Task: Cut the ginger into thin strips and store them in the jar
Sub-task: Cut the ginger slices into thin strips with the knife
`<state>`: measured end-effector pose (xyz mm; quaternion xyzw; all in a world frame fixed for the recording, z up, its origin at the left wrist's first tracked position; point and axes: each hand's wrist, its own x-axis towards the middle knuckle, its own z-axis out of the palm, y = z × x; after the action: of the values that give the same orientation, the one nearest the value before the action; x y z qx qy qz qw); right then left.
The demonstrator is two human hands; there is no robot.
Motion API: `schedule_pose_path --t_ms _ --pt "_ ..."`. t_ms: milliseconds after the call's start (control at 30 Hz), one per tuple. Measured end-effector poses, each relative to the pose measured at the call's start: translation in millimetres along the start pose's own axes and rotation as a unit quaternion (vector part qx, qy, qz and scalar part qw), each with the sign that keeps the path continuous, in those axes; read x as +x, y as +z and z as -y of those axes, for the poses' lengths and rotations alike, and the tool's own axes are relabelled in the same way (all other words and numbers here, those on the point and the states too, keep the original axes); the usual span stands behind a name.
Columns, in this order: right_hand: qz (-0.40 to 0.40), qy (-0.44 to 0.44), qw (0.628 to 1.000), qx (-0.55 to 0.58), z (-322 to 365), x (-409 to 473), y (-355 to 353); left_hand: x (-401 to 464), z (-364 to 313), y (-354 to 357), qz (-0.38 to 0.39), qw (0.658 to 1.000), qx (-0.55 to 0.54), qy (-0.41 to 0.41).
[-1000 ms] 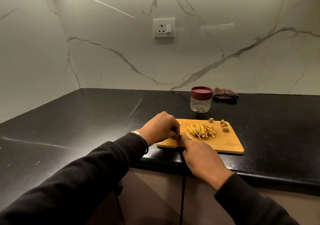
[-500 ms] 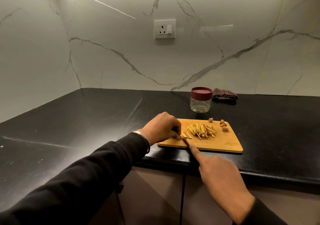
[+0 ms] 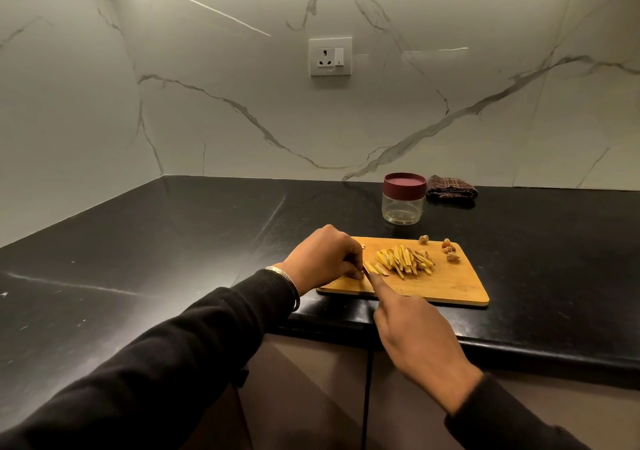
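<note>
On the cutting board (image 3: 450, 287), near the desk (image 3: 173, 259) front edge, I see the ginger strips (image 3: 405, 262) piled mid-board, with a few knobbly offcuts (image 3: 450, 250) at the far right corner. Left hand (image 3: 323, 257) is curled at the board's left end, fingertips pinching what looks like the last ginger piece; it's too small for me to confirm. Right hand (image 3: 415, 332) comes in from below with the forefinger stretched along something thin, probably a knife, blade mostly hidden, tip right beside the left fingertips.

Risks as I judge them:
- Blade and left fingertips nearly touching. As the remaining piece shrinks, a slip puts the edge into a finger.
- Board sits close to the desk's front edge; a hard push could skid it toward the drop.
- Strips nearest the blade lie loose, so a sideways sweep scatters them onto the black desk.
- Jar (image 3: 403, 203) stands behind the board, apart from it, maroon lid (image 3: 404, 186) on. It has to be opened before loading, and reaching over the pile could drag strips off.

Checked cloth (image 3: 450, 188) by the wall is no factor.
</note>
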<state>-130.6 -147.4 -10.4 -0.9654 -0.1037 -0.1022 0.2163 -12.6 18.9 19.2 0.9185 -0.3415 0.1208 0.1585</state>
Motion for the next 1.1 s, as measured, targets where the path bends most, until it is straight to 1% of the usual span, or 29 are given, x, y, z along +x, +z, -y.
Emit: schedule_pose_path --t_ms 200,567,833,1000,1100 --pt "0.010 -0.005 1.000 0.024 -1.1 12.7 0.2 -0.5 -2.0 -0.2 -0.001 1.000 0.000 -0.005" --pt "0.036 -0.002 0.999 0.023 -2.6 24.8 -2.8 0.6 0.0 -0.5 0.006 1.000 0.004 -0.013" --pt "0.035 -0.001 0.999 -0.003 -1.6 26.4 0.3 -1.0 -0.2 3.2 -0.017 1.000 0.014 -0.008" --pt "0.040 0.004 0.999 -0.024 0.4 27.5 2.8 -1.7 -0.6 3.2 -0.020 0.999 0.009 -0.029" --pt "0.056 0.003 0.998 -0.033 1.2 27.6 -0.2 -1.0 -2.1 3.0 -0.014 0.999 0.006 -0.038"
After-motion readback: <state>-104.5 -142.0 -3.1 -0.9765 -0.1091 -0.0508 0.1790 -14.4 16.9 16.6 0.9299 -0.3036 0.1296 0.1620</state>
